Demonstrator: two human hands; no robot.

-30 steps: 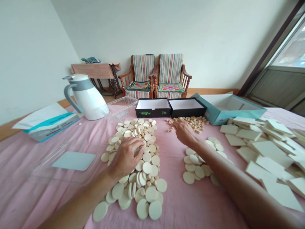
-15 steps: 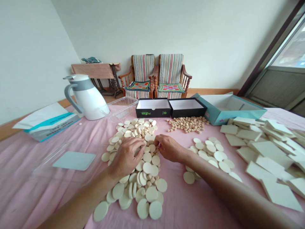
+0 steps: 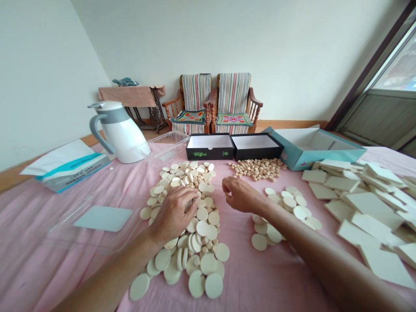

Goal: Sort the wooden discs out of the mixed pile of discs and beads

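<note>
The left hand (image 3: 174, 209) bends over round discs (image 3: 202, 214). At its three o'clock, the right hand (image 3: 242, 195) curls near small beads (image 3: 259, 169). Nobody can tell if either holds anything.

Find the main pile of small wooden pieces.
Head view, right of centre: the pile lies in front of the right-hand black box, beyond the right hand.

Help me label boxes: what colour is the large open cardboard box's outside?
The large open cardboard box is pale teal-blue outside; see the head view.

Soft, even daylight; window (image 3: 400, 73) bright at right; faint shadows; edges stretched.
</note>
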